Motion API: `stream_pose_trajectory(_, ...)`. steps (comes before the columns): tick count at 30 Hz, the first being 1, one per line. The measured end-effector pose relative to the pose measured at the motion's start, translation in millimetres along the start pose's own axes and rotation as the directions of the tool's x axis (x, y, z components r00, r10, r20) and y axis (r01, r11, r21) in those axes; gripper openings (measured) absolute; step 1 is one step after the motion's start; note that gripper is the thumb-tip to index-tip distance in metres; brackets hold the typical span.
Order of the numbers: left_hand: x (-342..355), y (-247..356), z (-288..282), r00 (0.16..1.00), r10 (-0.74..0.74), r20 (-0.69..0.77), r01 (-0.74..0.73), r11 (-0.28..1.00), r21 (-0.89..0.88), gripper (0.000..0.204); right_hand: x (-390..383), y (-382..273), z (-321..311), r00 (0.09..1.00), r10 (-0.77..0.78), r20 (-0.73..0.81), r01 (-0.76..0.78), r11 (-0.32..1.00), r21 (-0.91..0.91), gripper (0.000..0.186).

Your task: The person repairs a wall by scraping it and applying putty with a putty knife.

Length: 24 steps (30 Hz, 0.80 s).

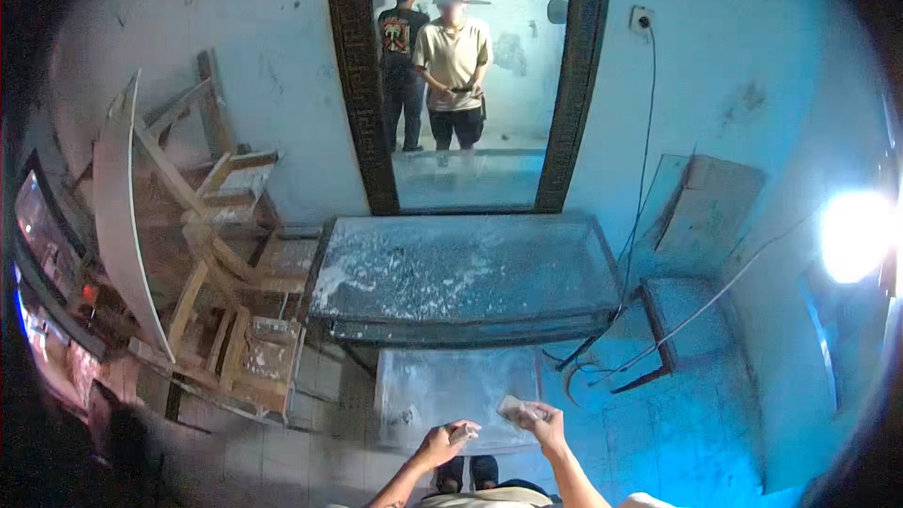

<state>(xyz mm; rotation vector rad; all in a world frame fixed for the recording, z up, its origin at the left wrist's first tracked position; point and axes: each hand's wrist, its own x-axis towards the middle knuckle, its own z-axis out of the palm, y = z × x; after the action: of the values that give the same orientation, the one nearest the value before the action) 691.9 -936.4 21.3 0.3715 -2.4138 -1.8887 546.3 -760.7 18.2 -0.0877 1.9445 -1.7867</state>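
My left hand (440, 446) is closed around a small pale object (463, 433), too small to name. My right hand (544, 421) pinches a flat, greyish, roughly rectangular piece (511, 406) by one end. Its kind cannot be made out. Both hands are held apart in front of my body, above a pale flat panel (461, 372) low down near my feet. A small crumpled light lump (406, 414) lies toward the panel's left side. Just beyond the panel stands a dark-framed table (470, 329), its top patchy with white residue.
A mirror in a dark carved frame (357, 66) rises behind the table, showing two persons. Wooden chair frames (202, 226) and a curved board (118, 207) crowd the left. On the right are a stool (682, 306), cardboard (710, 202), trailing cables (649, 132) and a bright lamp (856, 237).
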Motion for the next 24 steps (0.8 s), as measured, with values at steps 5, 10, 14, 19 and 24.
stream_pose_trajectory(5,22.5,-22.6,-4.3,0.980,-0.045,0.191,0.027,0.995,0.098,0.023,-58.5,25.9,-42.8,0.971,-0.012,-0.238,0.027,0.998,0.059,0.015)
stream_pose_trajectory(10,68.4,20.0,24.6,0.937,0.136,0.321,-0.246,0.911,0.332,0.027,-103.2,58.7,-107.4,0.898,0.074,-0.434,0.001,0.985,0.171,0.015)
stream_pose_trajectory(14,78.7,73.1,95.5,0.788,0.237,0.569,-0.339,0.938,0.078,0.029,-117.9,61.7,-146.0,0.819,0.057,-0.571,0.019,0.992,0.127,0.015)
stream_pose_trajectory(19,54.4,113.0,250.9,0.706,0.195,0.680,-0.253,0.967,-0.015,0.030,-156.7,53.5,-203.8,0.623,0.157,-0.767,0.240,0.894,0.379,0.018)
stream_pose_trajectory(24,14.0,133.1,375.2,0.206,0.174,0.963,-0.208,0.969,-0.130,0.042,-241.9,58.2,-300.4,0.431,0.219,-0.875,0.444,0.793,0.417,0.020)
